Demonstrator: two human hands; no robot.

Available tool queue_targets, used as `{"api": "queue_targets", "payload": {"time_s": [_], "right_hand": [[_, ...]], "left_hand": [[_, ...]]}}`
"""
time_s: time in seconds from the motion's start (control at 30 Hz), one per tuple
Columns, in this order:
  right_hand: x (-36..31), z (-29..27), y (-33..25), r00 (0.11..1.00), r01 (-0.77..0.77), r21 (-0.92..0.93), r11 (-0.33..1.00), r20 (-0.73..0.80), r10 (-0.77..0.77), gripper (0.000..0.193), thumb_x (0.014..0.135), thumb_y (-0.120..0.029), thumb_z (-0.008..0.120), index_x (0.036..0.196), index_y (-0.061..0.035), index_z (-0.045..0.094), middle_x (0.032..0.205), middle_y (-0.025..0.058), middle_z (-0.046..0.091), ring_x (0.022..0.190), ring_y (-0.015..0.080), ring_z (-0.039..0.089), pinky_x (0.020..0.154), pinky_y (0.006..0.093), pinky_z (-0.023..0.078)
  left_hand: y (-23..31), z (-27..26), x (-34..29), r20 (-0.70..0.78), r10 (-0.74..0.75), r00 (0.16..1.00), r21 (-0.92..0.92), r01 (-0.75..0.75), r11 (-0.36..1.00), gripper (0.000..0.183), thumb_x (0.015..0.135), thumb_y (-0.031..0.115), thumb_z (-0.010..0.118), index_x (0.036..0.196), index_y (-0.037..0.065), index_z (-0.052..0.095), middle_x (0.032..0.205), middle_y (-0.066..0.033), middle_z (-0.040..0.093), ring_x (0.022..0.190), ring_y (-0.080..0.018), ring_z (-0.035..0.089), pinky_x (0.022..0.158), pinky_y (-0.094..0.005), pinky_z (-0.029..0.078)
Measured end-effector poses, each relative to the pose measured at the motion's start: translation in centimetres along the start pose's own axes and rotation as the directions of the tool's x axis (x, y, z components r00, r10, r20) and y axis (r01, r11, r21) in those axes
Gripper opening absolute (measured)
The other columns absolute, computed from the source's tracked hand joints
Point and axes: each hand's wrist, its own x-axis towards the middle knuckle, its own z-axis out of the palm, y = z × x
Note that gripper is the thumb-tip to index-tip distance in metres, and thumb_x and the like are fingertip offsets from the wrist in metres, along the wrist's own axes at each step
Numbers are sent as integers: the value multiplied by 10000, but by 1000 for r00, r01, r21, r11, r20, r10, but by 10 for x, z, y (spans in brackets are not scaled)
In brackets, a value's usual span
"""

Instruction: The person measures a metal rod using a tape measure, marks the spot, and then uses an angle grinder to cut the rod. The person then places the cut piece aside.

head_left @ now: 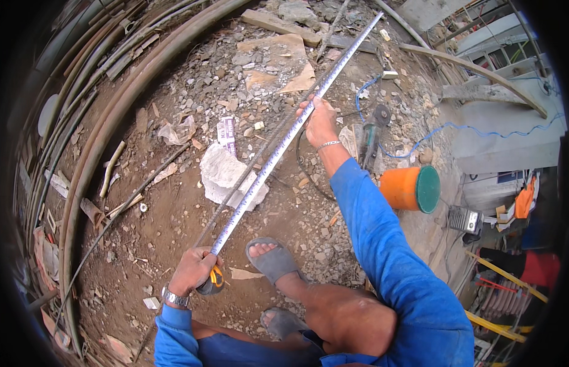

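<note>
A tape measure (212,282) with a yellow and dark case is gripped in my left hand (193,269) at the lower left. Its pale blade (260,178) stretches out diagonally to the upper right. My right hand (322,125) is closed around the blade partway along, with the thumb on top. Alongside the blade runs a thin dark rod (251,168), passing by both hands. Whether either hand also grips the rod is hard to see. Under the blade lies a whitish rock (222,174), with a purple and white packet (226,136) beside it.
An angle grinder (372,136) with a blue cord lies right of my right hand, near an orange bucket (399,188) on its side. Long bent pipes (107,131) line the left. Rubble covers the ground. A grey boxy device (465,220) stands at right.
</note>
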Motion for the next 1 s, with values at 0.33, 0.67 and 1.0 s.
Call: {"api": "queue_targets", "payload": {"time_s": [0.33, 0.67, 1.0], "right_hand": [[-21, -9, 8, 999, -25, -36, 999, 19, 26, 202, 1072, -211, 449, 1111, -29, 526, 851, 114, 626, 696, 226, 624, 649, 362, 563], [-18, -7, 14, 1000, -9, -14, 1000, 3, 9, 230, 1066, -224, 438, 1123, -25, 538, 816, 112, 662, 623, 221, 646, 535, 342, 518], [-28, -11, 15, 999, 0, -8, 1000, 39, 0, 184, 1065, -208, 461, 1121, -42, 518, 856, 106, 623, 722, 220, 621, 662, 361, 565]], "left_hand": [[-2, -2, -16, -19, -33, 999, 72, 35, 997, 261, 888, 167, 553, 803, -12, 723, 766, -56, 713, 695, -117, 637, 655, -287, 508], [-11, 1, -19, -63, 35, 997, 75, -30, 997, 274, 872, 194, 552, 814, -7, 729, 722, -74, 694, 674, -156, 643, 660, -322, 515], [-17, 0, -21, -86, 52, 995, 128, -40, 991, 271, 861, 198, 562, 824, -7, 735, 698, -66, 688, 653, -142, 639, 643, -318, 515]]}}
